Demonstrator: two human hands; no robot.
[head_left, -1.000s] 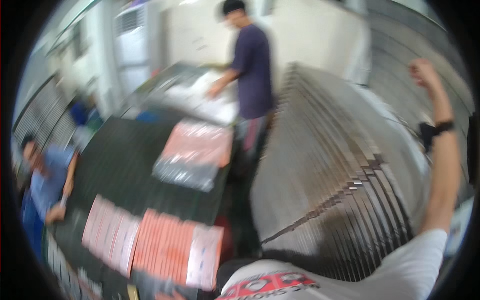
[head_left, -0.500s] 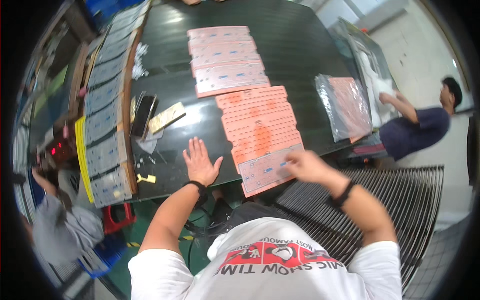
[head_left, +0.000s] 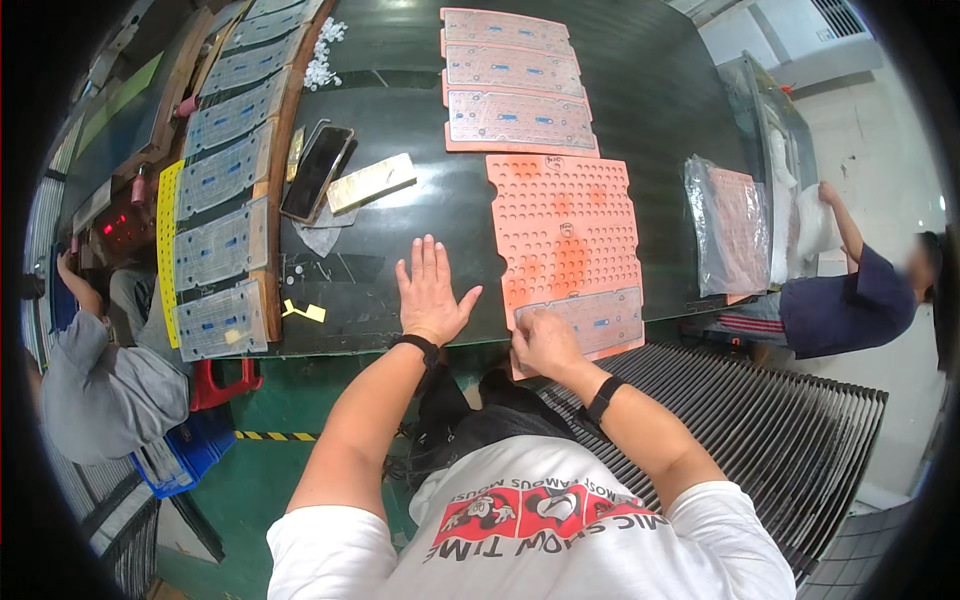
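My left hand (head_left: 434,292) lies flat on the dark green tabletop, fingers stretched and thumb out, holding nothing. At the near end of a pink-orange dimpled board (head_left: 562,220), my right hand (head_left: 548,343) is closed with curled fingers. It rests over the left end of a thin grey panel (head_left: 610,318) with small blue marks, which lies on that board. Whatever those fingertips hold, if anything, is hidden. Beyond the board, several similar grey panels (head_left: 515,70) on pink boards lie in an overlapping row.
To the left lie a phone (head_left: 318,172), a pale yellow block (head_left: 371,182), yellow scraps (head_left: 304,311) and white bits (head_left: 322,58). A wooden-edged rack (head_left: 222,250) of panels runs along that side. At right are a plastic-wrapped pink stack (head_left: 728,228), a ribbed black rack (head_left: 720,430) and a co-worker (head_left: 850,290).
My right hand has moved from the right part of the grey panel to its left end. The left hand stays flat on the table. The whole view has shifted.
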